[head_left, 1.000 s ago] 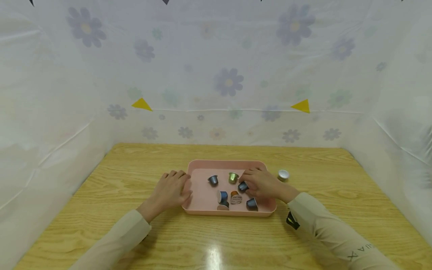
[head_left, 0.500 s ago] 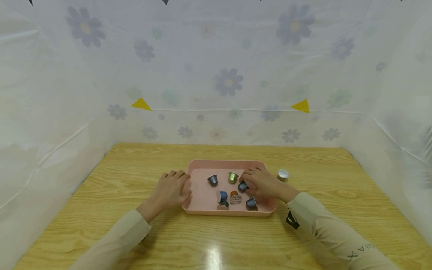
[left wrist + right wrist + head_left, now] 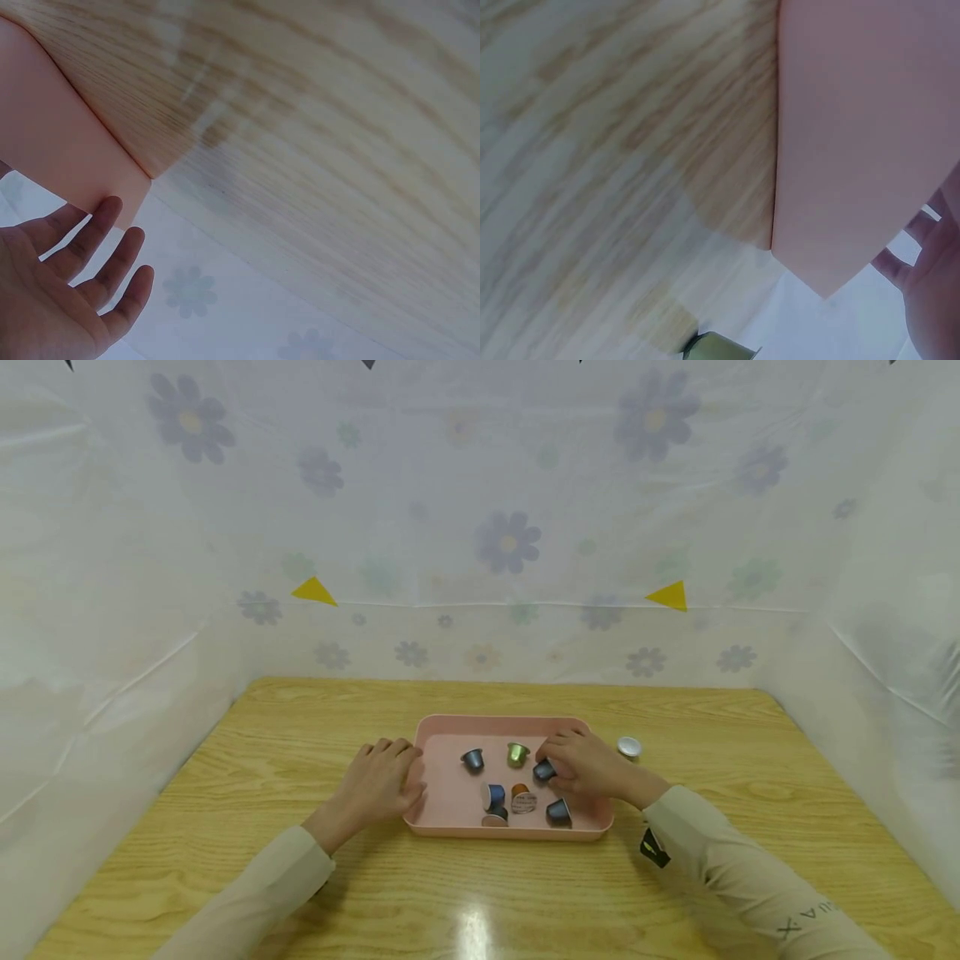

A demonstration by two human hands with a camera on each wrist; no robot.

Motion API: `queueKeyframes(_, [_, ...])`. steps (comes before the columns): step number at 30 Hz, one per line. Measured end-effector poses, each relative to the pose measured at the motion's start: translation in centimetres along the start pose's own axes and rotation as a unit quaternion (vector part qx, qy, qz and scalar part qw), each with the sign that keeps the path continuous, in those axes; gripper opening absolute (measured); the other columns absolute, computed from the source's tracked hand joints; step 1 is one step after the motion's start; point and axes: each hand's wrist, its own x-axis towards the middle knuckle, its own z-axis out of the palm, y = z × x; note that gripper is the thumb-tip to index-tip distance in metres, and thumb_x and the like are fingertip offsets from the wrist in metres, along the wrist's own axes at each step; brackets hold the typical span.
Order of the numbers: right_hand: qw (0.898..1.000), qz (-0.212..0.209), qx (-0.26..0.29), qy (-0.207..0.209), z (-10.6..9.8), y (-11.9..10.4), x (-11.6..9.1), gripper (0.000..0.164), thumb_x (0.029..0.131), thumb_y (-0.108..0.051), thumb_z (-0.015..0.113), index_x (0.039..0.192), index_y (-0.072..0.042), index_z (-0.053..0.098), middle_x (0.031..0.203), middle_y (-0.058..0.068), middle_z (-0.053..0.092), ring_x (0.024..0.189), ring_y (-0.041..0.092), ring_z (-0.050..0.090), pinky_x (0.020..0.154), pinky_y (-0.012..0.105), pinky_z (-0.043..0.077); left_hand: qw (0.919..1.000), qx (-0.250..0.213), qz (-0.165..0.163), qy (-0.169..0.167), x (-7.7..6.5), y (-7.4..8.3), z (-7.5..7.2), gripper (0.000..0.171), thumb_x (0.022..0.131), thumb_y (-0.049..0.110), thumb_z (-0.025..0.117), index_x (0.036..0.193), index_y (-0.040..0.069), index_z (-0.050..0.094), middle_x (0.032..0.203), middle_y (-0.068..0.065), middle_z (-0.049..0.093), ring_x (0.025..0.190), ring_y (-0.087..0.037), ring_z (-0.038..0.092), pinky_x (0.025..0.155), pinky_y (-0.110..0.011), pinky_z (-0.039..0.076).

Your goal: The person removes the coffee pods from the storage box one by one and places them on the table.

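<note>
In the head view, a pink tray [image 3: 510,832] holds several coffee capsules. My right hand [image 3: 588,766], over its right side, pinches a dark blue coffee capsule [image 3: 543,771], partly hidden by the fingers. My left hand [image 3: 375,781] grips the tray's left rim; the left wrist view has its fingers [image 3: 106,214] at the pink outer wall [image 3: 67,142]. Inside lie a green capsule [image 3: 517,754], a grey-blue one [image 3: 472,760], a blue one [image 3: 493,796] against a dark one [image 3: 495,818], an orange one [image 3: 523,800] with a printed lid, and another dark blue one [image 3: 558,812].
Right of the tray, on the wooden table [image 3: 315,893], stands a capsule with a silver lid [image 3: 629,747]; its olive-green body [image 3: 718,347] shows in the right wrist view. White flowered sheeting [image 3: 480,485] encloses the table at the back and sides.
My right hand has shifted slightly right and away from me, and the pinched dark blue capsule has moved with it. The left hand and the tray look unchanged.
</note>
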Motion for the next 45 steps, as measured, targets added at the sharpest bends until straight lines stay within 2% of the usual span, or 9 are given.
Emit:
queueKeyframes(5, [1.0, 0.006, 0.01, -0.001, -0.4, 0.2, -0.2, 0.029, 0.075, -0.021, 0.073, 0.101, -0.014, 0.062, 0.098, 0.0, 0.061, 0.097, 0.022, 0.054, 0.094, 0.049, 0.038, 1.0, 0.002, -0.001, -0.002, 0.0, 0.0, 0.1, 0.043, 0.081, 0.039, 0.062, 0.113, 0.011, 0.061, 0.112, -0.004, 0.06, 0.101, -0.028, 0.055, 0.084, -0.046, 0.045])
queueKeyframes(12, [1.0, 0.027, 0.009, -0.01, -0.9, 0.5, -0.5, 0.027, 0.077, -0.02, 0.071, 0.102, -0.017, 0.062, 0.102, -0.001, 0.059, 0.102, 0.02, 0.053, 0.088, 0.05, 0.042, 1.0, -0.001, -0.001, -0.002, 0.0, 0.0, 0.0, 0.044, 0.081, 0.039, 0.063, 0.114, 0.01, 0.061, 0.112, -0.005, 0.059, 0.101, -0.028, 0.055, 0.084, -0.046, 0.045])
queueKeyframes(23, [0.999, 0.031, -0.025, 0.008, -1.6, 1.2, -1.1, 0.028, 0.075, -0.02, 0.07, 0.101, -0.016, 0.062, 0.103, 0.0, 0.061, 0.096, 0.022, 0.056, 0.083, 0.049, 0.044, 1.0, -0.001, 0.003, 0.004, 0.0, 0.0, 0.1, 0.043, 0.08, 0.038, 0.063, 0.113, 0.01, 0.062, 0.111, -0.005, 0.06, 0.1, -0.028, 0.056, 0.084, -0.045, 0.046])
queueKeyframes(29, [0.999, 0.046, -0.027, 0.009, -2.1, 1.6, -1.4, 0.028, 0.076, -0.023, 0.069, 0.103, -0.017, 0.062, 0.104, 0.0, 0.062, 0.097, 0.022, 0.056, 0.085, 0.049, 0.043, 1.0, 0.001, 0.004, 0.002, 0.0, -0.1, 0.1, 0.043, 0.081, 0.039, 0.063, 0.113, 0.011, 0.062, 0.111, -0.005, 0.06, 0.1, -0.028, 0.056, 0.084, -0.045, 0.046])
queueKeyframes(39, [0.998, 0.049, -0.023, 0.036, -3.1, 2.2, -1.9, 0.035, 0.074, -0.019, 0.072, 0.106, -0.009, 0.062, 0.101, 0.003, 0.063, 0.094, 0.024, 0.057, 0.086, 0.052, 0.043, 1.0, 0.001, 0.004, -0.001, 0.0, -0.1, 0.1, 0.044, 0.081, 0.039, 0.062, 0.114, 0.011, 0.061, 0.112, -0.005, 0.06, 0.101, -0.028, 0.056, 0.086, -0.046, 0.045])
queueKeyframes(45, [0.997, 0.067, -0.018, 0.034, -3.5, 2.7, -2.4, 0.036, 0.075, -0.021, 0.073, 0.107, -0.01, 0.061, 0.104, 0.003, 0.063, 0.099, 0.025, 0.057, 0.089, 0.052, 0.041, 1.0, 0.001, 0.006, 0.0, 0.0, -0.1, 0.2, 0.044, 0.081, 0.04, 0.062, 0.113, 0.011, 0.061, 0.111, -0.005, 0.06, 0.1, -0.028, 0.056, 0.086, -0.046, 0.045])
